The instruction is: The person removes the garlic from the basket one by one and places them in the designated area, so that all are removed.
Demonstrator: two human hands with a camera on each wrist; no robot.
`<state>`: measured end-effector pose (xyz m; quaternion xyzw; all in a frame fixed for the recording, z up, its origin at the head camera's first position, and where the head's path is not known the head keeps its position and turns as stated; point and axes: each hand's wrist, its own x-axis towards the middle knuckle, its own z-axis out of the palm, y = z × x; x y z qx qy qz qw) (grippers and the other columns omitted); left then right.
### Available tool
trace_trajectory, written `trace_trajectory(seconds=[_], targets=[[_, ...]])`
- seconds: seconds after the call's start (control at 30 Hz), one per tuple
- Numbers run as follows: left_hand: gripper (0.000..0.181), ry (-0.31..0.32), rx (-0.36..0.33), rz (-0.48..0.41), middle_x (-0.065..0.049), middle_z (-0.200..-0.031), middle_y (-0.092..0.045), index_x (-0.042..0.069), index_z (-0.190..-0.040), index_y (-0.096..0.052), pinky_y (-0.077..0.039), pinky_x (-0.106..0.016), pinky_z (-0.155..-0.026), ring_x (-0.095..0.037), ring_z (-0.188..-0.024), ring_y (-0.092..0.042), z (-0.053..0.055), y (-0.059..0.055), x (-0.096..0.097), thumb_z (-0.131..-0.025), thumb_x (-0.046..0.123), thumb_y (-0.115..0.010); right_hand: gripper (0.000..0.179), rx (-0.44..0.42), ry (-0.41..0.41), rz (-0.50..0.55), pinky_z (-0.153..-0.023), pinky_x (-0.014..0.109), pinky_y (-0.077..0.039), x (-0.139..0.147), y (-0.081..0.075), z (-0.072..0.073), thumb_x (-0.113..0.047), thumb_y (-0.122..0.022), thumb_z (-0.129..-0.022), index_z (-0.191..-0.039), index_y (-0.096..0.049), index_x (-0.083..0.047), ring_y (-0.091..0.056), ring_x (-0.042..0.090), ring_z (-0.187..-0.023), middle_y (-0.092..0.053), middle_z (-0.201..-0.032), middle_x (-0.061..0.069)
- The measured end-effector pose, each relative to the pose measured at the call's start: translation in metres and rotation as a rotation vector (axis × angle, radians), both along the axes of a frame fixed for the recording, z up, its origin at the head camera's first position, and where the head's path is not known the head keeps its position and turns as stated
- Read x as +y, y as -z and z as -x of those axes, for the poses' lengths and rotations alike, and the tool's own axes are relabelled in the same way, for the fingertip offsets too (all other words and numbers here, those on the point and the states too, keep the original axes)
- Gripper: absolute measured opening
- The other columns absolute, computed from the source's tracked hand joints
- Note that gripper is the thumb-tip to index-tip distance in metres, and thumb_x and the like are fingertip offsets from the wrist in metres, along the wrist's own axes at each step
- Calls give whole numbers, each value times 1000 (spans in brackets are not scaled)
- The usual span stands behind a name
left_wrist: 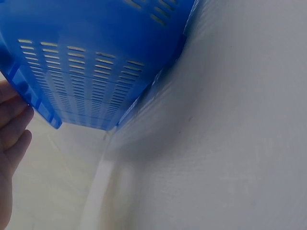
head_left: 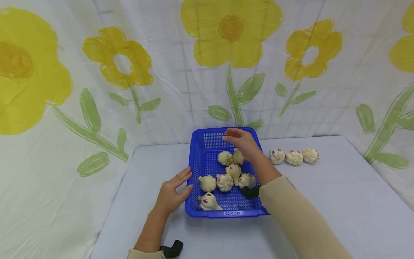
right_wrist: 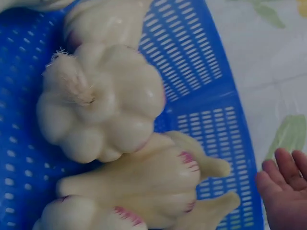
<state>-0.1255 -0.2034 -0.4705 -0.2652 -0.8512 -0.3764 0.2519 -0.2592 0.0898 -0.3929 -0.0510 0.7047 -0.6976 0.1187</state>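
Observation:
A blue plastic basket (head_left: 210,162) with slotted walls holds several garlic bulbs (head_left: 224,182), white with purplish-red streaks. My left hand (head_left: 173,194) is at the basket's left rim, its fingers extended. In the left wrist view, the fingertips of that hand (left_wrist: 13,129) meet the rim beside the slotted outer wall (left_wrist: 91,28). Over the far right part of the basket is my right hand (head_left: 244,144), fingers loosely bent and holding nothing. A garlic bulb (head_left: 238,157) lies partly hidden below it. Up close, the right wrist view shows a bulb with a dry root tuft (right_wrist: 103,105).
Three more garlic bulbs (head_left: 294,157) sit in a row on the white table (head_left: 323,194), right of the basket. Behind the table hangs a white curtain (head_left: 171,100) with yellow flowers. Dark straps (head_left: 173,249) show at both wrists.

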Motion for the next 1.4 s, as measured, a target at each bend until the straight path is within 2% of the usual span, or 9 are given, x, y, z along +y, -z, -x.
trace_trajectory(seconds=[0.13, 0.33, 0.67, 0.83, 1.03, 1.4], targets=[[44, 2, -1, 1, -10, -135, -62, 2, -124, -67, -39, -14, -104, -28, -122, -61, 0, 0, -1, -81, 10, -75, 64, -12, -55, -112, -119, 48, -33, -5, 10, 1, -28, -71, -91, -147, -45, -12, -41, 27, -141, -48, -149, 8], [44, 7, 2, -3, -10, -135, -62, 1, -124, -67, -39, -14, -105, -28, -122, -61, 0, 0, -1, -81, 10, -75, 70, -16, -141, -173, -119, 49, -33, -13, 16, -3, -23, -71, -91, -151, -38, -9, -36, 29, -144, -43, -153, 9], [44, 5, -3, 5, -9, -135, -62, 2, -124, -67, -40, -15, -104, -27, -122, -61, 0, -1, 0, -82, 11, -75, 70, -30, -205, -343, -116, 51, -36, -17, 22, -4, -22, -70, -92, -152, -36, -8, -31, 30, -147, -37, -157, 9], [44, 1, -27, 7, -8, -136, -61, 3, -126, -67, -41, -16, -105, -26, -123, -61, -1, -2, 0, -83, 13, -74, 69, -38, -215, -379, -115, 55, -35, -16, 25, -4, -18, -67, -93, -152, -34, -6, -31, 35, -146, -35, -158, 13], [44, 0, -27, 12, -10, -136, -61, 3, -126, -66, -43, -18, -104, -28, -123, -61, -1, -3, 0, -84, 13, -74, 70, -43, -226, -422, -114, 58, -35, -15, 28, -2, -19, -68, -92, -152, -35, -5, -30, 36, -146, -36, -157, 14], [44, 2, -53, 16, -9, -137, -60, 3, -127, -66, -40, -14, -105, -26, -125, -60, -1, -3, -1, -85, 13, -73, 68, -49, -244, -461, -115, 51, -37, -15, 29, -2, -17, -67, -92, -150, -36, -2, -36, 35, -143, -37, -156, 17]])
